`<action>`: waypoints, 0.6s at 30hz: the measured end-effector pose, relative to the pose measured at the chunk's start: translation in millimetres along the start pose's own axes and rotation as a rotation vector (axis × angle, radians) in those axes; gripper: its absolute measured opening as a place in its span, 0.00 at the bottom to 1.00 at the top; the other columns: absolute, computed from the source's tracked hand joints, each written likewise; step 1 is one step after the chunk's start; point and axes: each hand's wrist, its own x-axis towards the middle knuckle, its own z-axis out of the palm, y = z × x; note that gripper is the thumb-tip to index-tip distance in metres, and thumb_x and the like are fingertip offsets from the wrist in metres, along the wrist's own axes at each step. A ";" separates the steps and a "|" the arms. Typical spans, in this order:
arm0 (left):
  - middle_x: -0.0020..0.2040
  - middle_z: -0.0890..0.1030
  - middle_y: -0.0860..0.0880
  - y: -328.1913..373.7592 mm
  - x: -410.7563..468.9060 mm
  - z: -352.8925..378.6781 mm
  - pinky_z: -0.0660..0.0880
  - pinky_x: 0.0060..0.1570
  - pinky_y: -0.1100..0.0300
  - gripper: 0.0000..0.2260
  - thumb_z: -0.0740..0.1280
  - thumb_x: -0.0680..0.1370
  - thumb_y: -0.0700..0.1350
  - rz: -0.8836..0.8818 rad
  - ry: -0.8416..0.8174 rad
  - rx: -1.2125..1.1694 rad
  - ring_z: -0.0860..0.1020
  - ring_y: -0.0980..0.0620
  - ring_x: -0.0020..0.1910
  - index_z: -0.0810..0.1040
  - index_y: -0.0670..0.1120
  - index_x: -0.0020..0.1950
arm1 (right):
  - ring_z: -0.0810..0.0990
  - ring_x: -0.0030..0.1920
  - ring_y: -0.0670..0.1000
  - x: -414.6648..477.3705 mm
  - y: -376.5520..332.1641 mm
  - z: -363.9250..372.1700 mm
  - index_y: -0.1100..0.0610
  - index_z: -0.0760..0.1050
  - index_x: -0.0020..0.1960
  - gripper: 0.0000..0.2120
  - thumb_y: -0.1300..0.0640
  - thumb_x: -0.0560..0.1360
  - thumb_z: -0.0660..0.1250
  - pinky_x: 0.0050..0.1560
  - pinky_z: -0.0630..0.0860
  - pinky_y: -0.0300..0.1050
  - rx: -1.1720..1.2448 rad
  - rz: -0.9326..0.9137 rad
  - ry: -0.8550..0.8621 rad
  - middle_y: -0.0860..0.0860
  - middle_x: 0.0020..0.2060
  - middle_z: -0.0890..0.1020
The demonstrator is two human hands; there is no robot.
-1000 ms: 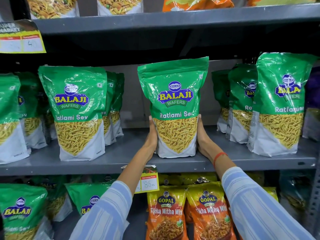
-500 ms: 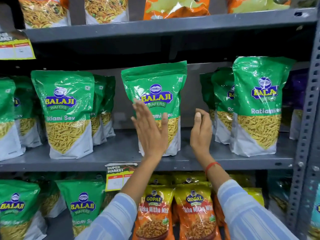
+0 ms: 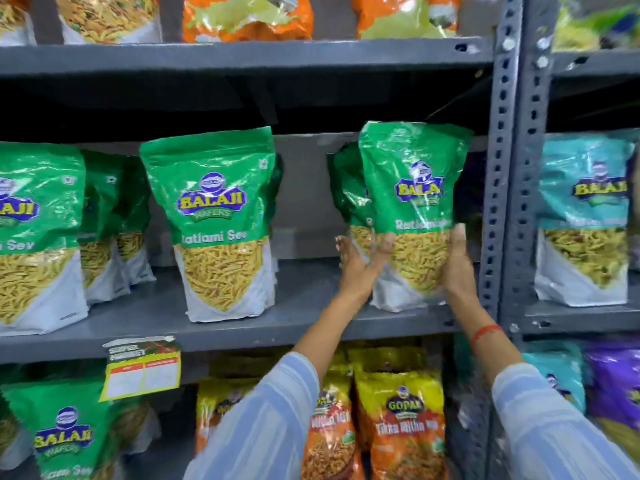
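A green Balaji Ratlami Sev bag (image 3: 412, 202) stands upright at the right end of the grey middle shelf (image 3: 311, 306), with another green bag (image 3: 346, 188) just behind it. My left hand (image 3: 360, 268) touches its lower left edge, the thumb lying on the front and the straight fingers spread past the edge. My right hand (image 3: 457, 268) lies flat against its lower right side. A second green Ratlami Sev bag (image 3: 214, 220) stands alone at mid-shelf, apart from both hands.
A perforated grey upright (image 3: 498, 202) stands just right of my right hand. More green bags (image 3: 38, 237) fill the shelf's left end, and teal bags (image 3: 585, 220) the neighbouring bay. Orange Gopal packs (image 3: 405, 427) and a price tag (image 3: 142, 372) sit below, and orange bags (image 3: 249, 19) above.
Both hands left the mid-shelf bag, which stays standing there, and moved right to the bag at the shelf's right end. The view has also swung to the right.
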 end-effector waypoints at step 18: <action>0.79 0.55 0.49 -22.6 27.5 19.2 0.51 0.76 0.42 0.54 0.44 0.56 0.84 0.010 -0.074 -0.028 0.53 0.49 0.78 0.52 0.56 0.76 | 0.74 0.68 0.57 8.2 -4.2 0.3 0.52 0.66 0.73 0.36 0.31 0.76 0.43 0.72 0.66 0.57 0.346 0.112 -0.374 0.56 0.69 0.74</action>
